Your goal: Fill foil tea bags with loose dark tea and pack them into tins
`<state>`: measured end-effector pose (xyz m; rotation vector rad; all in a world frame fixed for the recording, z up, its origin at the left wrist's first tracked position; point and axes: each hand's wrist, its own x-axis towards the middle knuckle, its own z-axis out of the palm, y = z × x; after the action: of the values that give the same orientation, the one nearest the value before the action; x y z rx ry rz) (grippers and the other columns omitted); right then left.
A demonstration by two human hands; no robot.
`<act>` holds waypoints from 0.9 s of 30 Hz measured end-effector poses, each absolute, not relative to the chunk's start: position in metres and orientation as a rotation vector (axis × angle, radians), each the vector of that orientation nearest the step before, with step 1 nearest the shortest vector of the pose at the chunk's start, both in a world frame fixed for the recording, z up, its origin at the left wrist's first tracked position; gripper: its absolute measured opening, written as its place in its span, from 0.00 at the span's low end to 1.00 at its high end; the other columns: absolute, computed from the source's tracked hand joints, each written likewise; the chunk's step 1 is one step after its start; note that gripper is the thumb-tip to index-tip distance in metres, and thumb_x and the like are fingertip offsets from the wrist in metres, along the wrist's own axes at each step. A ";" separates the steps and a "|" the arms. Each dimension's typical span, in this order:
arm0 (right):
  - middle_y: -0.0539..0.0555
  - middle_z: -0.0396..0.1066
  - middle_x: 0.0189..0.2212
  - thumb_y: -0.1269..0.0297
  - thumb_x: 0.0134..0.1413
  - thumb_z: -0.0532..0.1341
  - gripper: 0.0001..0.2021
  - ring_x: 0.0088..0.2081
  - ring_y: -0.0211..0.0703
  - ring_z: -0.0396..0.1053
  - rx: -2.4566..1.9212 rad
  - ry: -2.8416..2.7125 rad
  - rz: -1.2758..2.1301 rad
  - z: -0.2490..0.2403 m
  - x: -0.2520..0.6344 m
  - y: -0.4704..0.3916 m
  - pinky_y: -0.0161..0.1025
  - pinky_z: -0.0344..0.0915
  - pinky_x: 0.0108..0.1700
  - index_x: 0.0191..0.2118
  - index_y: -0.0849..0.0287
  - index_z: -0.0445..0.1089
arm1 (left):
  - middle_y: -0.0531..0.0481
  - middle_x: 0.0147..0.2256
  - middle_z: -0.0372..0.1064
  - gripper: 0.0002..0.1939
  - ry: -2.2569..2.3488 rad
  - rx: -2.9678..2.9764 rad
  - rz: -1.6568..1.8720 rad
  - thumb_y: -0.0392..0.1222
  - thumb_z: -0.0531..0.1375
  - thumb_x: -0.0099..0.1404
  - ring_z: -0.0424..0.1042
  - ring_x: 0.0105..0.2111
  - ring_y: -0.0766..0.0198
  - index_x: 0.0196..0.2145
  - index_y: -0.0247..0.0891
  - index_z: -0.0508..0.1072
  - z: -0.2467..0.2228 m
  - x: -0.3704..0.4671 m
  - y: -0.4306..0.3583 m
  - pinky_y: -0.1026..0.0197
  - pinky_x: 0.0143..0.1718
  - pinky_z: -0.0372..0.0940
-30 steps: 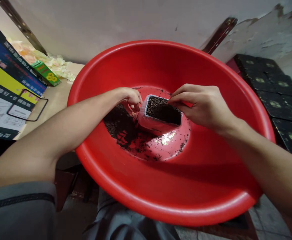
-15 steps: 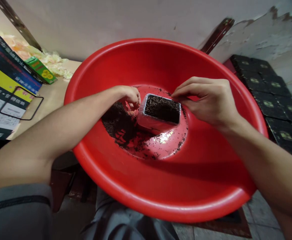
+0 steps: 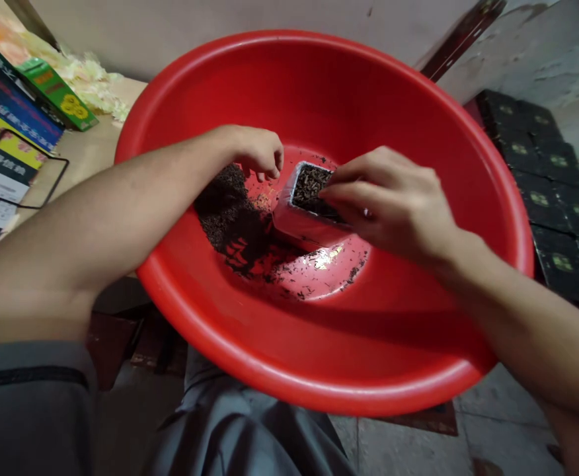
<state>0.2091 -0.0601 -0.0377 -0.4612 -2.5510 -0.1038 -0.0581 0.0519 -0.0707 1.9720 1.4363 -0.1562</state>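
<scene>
over a round red plastic basin [image 3: 319, 350], the left grip [image 3: 258, 152] curls beside, the right grip [image 3: 393, 201] bunches above, a translucent rectangular soil-filled plastic container [image 3: 302, 221]; either's hold unclear.

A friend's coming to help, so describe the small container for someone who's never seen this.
Find the big red tub. On its floor, right of the soil heap, the container sits partly hidden by the right hand. Its see-through walls and pale, squared rim set it apart from that heap.
</scene>
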 end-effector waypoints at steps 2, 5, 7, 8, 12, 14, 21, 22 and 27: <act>0.58 0.79 0.47 0.70 0.76 0.58 0.11 0.44 0.44 0.73 -0.221 -2.675 -0.142 -0.055 0.194 -0.075 0.43 0.68 0.43 0.51 0.57 0.79 | 0.46 0.47 0.84 0.29 1.429 2.055 -0.168 0.47 0.71 0.61 0.77 0.56 0.45 0.60 0.42 0.83 -0.072 -0.061 0.057 0.52 0.62 0.66; 0.57 0.76 0.42 0.67 0.81 0.51 0.17 0.41 0.42 0.71 0.025 -2.939 -0.146 -0.098 0.167 -0.096 0.42 0.66 0.39 0.44 0.60 0.77 | 0.44 0.49 0.84 0.31 1.434 2.101 -0.154 0.46 0.71 0.61 0.77 0.58 0.43 0.61 0.41 0.82 -0.071 -0.063 0.061 0.52 0.62 0.66; 0.61 0.77 0.45 0.66 0.81 0.49 0.20 0.43 0.45 0.72 -0.020 -3.123 -0.160 -0.129 0.149 -0.105 0.43 0.69 0.39 0.46 0.63 0.78 | 0.43 0.50 0.83 0.32 1.410 2.091 -0.130 0.46 0.72 0.61 0.77 0.58 0.43 0.63 0.41 0.81 -0.070 -0.064 0.061 0.52 0.61 0.67; 0.64 0.77 0.51 0.67 0.81 0.49 0.19 0.46 0.47 0.73 -0.080 -3.192 -0.167 -0.143 0.141 -0.108 0.43 0.71 0.40 0.50 0.64 0.78 | 0.43 0.51 0.83 0.33 1.395 2.086 -0.113 0.46 0.71 0.62 0.77 0.58 0.43 0.64 0.41 0.80 -0.068 -0.064 0.060 0.52 0.61 0.68; 0.71 0.66 0.69 0.72 0.76 0.52 0.23 0.57 0.54 0.72 -0.320 -3.329 -0.109 -0.180 0.119 -0.114 0.47 0.77 0.47 0.70 0.66 0.68 | 0.44 0.52 0.83 0.32 1.368 2.098 -0.077 0.45 0.67 0.67 0.78 0.56 0.48 0.68 0.39 0.76 -0.056 -0.061 0.049 0.54 0.60 0.68; 0.72 0.65 0.70 0.71 0.77 0.52 0.24 0.59 0.56 0.71 -0.380 -3.312 -0.075 -0.188 0.112 -0.117 0.49 0.78 0.50 0.72 0.66 0.67 | 0.42 0.52 0.83 0.31 1.370 2.125 -0.077 0.43 0.65 0.68 0.79 0.54 0.48 0.67 0.37 0.76 -0.049 -0.058 0.044 0.53 0.59 0.69; 0.65 0.76 0.44 0.74 0.78 0.44 0.22 0.44 0.48 0.69 -0.376 -3.337 -0.036 -0.199 0.104 -0.125 0.45 0.71 0.41 0.52 0.68 0.77 | 0.42 0.53 0.84 0.34 1.298 2.136 -0.044 0.44 0.68 0.65 0.77 0.59 0.42 0.68 0.40 0.76 -0.053 -0.054 0.051 0.48 0.64 0.66; 0.64 0.75 0.42 0.75 0.78 0.44 0.22 0.42 0.48 0.68 -0.338 -3.339 -0.036 -0.200 0.104 -0.124 0.44 0.69 0.39 0.48 0.67 0.77 | 0.43 0.52 0.84 0.34 1.285 2.129 -0.040 0.44 0.68 0.65 0.76 0.59 0.42 0.68 0.40 0.76 -0.055 -0.054 0.053 0.48 0.64 0.66; 0.60 0.71 0.36 0.75 0.78 0.46 0.22 0.38 0.45 0.63 -0.132 -3.305 -0.093 -0.205 0.106 -0.114 0.43 0.62 0.35 0.39 0.66 0.77 | 0.46 0.48 0.85 0.31 1.273 2.146 -0.054 0.43 0.67 0.66 0.77 0.58 0.49 0.66 0.40 0.78 -0.055 -0.053 0.052 0.53 0.62 0.66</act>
<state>0.1055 -0.1144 -0.2049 -0.1325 -3.3054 -0.0933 -0.0527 0.0525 -0.0551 2.1464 1.2729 -0.0543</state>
